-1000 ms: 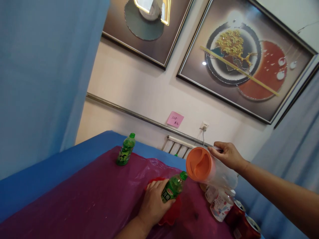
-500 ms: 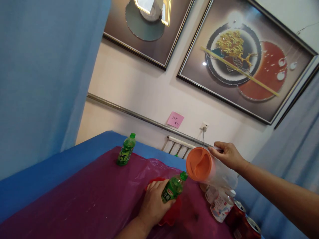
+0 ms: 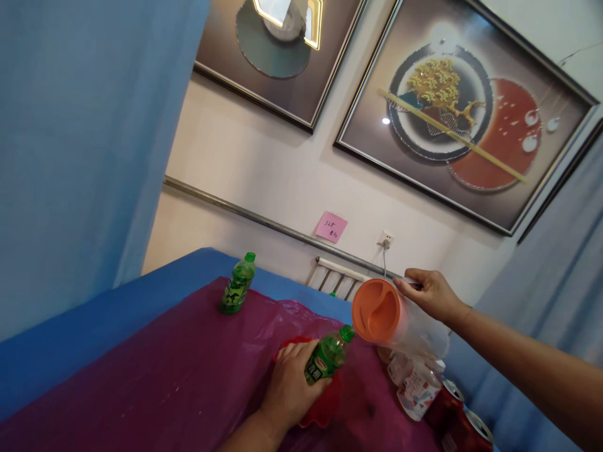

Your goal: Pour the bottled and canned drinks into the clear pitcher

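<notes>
My left hand point(image 3: 291, 381) is closed around a green plastic bottle point(image 3: 328, 355), its cap tilted to the right. Beneath it, partly hidden by the hand and bottle, is a red dish with a wavy rim point(image 3: 325, 408). My right hand point(image 3: 434, 294) grips the handle of a clear pitcher point(image 3: 421, 333). The pitcher is tipped on its side in the air, and its orange lid point(image 3: 377, 311) faces left, just above the bottle's cap. Whether any liquid is inside the pitcher I cannot tell.
Another green bottle point(image 3: 238, 284) stands upright on the purple plastic sheet point(image 3: 188, 358) over the blue-covered table point(image 3: 198, 263). At right are a clear labelled bottle point(image 3: 418, 390) and two red cans point(image 3: 471, 430). Behind rises a wall with a metal rail point(image 3: 254, 216); a blue curtain point(image 3: 89, 144) hangs left.
</notes>
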`<state>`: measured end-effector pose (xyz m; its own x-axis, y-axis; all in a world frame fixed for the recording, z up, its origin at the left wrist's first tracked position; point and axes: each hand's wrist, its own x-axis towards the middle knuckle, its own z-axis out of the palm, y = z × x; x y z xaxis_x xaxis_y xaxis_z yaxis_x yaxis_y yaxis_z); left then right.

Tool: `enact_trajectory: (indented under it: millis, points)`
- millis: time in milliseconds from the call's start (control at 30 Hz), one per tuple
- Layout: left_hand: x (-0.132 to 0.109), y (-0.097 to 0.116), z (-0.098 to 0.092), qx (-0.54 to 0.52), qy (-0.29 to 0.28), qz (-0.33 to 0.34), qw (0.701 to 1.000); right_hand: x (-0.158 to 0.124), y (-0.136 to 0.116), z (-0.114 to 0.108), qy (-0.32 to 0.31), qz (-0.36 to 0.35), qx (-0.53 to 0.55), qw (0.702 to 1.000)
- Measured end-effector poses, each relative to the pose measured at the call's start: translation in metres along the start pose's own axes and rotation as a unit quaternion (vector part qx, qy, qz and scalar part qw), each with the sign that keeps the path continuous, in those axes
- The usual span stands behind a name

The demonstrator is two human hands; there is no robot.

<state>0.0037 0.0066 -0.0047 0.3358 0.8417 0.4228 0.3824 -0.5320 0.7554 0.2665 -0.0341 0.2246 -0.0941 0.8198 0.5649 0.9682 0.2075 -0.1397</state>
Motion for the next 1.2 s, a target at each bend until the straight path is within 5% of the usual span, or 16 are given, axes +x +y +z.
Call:
enact_trajectory:
  millis: [1200]
  points:
    - [-0.0023,0.0019,0.0000,-0.006,0.004,0.007,1.000,-0.0025,-0.0028,-0.0003,-0.004,0.009,-0.003,1.000]
